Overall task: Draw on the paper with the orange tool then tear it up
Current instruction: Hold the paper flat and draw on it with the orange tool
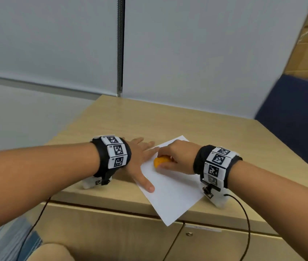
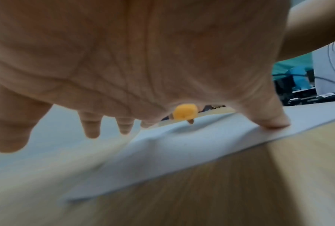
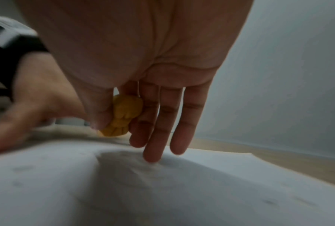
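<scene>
I judge the task is only at its drawing step: my right hand (image 1: 179, 157) pinches the orange tool (image 1: 161, 160) on the untorn paper (image 1: 172, 194), which my left hand (image 1: 140, 159), fingers (image 1: 152, 148) spread flat, presses to the desk (image 1: 111, 119), and tearing remains.

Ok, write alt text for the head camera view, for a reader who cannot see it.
A person's right hand holds a small orange tool on a white sheet of paper on a wooden cabinet top. The left hand lies flat with fingers spread, pressing the paper's left edge.
</scene>
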Tool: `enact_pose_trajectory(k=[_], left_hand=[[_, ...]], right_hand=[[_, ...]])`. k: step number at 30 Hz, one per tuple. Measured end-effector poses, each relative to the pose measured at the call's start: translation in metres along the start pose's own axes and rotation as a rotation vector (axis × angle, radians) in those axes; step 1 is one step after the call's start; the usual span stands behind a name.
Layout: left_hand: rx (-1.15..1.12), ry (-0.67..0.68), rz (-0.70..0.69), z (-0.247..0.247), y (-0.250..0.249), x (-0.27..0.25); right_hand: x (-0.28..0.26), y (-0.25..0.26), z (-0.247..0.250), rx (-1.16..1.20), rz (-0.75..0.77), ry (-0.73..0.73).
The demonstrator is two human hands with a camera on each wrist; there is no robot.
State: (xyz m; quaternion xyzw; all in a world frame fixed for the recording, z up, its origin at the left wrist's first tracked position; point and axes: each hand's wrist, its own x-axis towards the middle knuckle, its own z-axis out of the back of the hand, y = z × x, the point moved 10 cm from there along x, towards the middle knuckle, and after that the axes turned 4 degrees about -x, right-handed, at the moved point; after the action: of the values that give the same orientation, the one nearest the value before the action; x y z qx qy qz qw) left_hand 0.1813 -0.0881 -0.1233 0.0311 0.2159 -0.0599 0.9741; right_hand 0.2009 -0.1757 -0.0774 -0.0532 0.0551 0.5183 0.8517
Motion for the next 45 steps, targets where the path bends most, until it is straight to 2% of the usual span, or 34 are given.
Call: enact_pose_trajectory(k=[3, 6, 12, 16, 18, 21, 22, 26, 27, 31, 33, 35, 37, 40, 42, 45], left_hand=[[-0.007, 0.074, 0.012, -0.013, 0.006, 0.016], [-0.009, 0.116, 0.021, -0.019, 0.008, 0.023], [-0.070, 0.139, 0.045, -0.022, 0.012, 0.027], [-0.030, 0.177, 0.060, -0.028, 0.015, 0.031], [-0.030, 0.162, 0.054, -0.028, 0.015, 0.032], [-0.066, 0.142, 0.042, -0.023, 0.011, 0.030], [-0.055, 0.149, 0.043, -0.022, 0.010, 0.029], [-0.014, 0.215, 0.087, -0.028, 0.014, 0.027], [-0.025, 0.194, 0.080, -0.025, 0.012, 0.025], [-0.058, 0.142, 0.075, -0.018, 0.011, 0.023], [-0.028, 0.169, 0.095, -0.019, 0.012, 0.023], [-0.003, 0.206, 0.107, -0.022, 0.012, 0.023], [-0.024, 0.190, 0.112, -0.019, 0.013, 0.021], [-0.046, 0.132, 0.080, -0.013, 0.009, 0.017], [-0.046, 0.122, 0.075, -0.013, 0.008, 0.019], [0.006, 0.166, 0.081, -0.018, 0.010, 0.021]], right_hand=[[0.010, 0.023, -0.008, 0.051, 0.063, 0.085], [0.016, 0.033, -0.009, 0.041, 0.080, 0.103], [0.044, -0.011, 0.015, -0.047, -0.145, 0.015], [0.029, 0.037, -0.005, 0.097, 0.046, 0.110], [0.031, 0.026, -0.005, 0.114, 0.022, 0.109], [0.049, -0.019, 0.010, 0.021, -0.136, 0.024], [0.050, -0.015, 0.009, 0.013, -0.127, 0.026], [0.033, 0.037, -0.009, 0.132, 0.086, 0.152], [0.034, 0.031, -0.008, 0.118, 0.067, 0.166], [0.057, -0.013, 0.012, -0.004, -0.102, 0.047], [0.053, 0.004, 0.004, -0.001, -0.066, 0.072], [0.039, 0.028, -0.008, 0.070, 0.011, 0.157], [0.036, 0.023, -0.009, 0.088, 0.002, 0.196], [0.052, -0.017, 0.011, 0.006, -0.125, 0.069], [0.054, -0.020, 0.010, 0.021, -0.138, 0.034], [0.038, 0.019, -0.008, 0.068, 0.008, 0.196]])
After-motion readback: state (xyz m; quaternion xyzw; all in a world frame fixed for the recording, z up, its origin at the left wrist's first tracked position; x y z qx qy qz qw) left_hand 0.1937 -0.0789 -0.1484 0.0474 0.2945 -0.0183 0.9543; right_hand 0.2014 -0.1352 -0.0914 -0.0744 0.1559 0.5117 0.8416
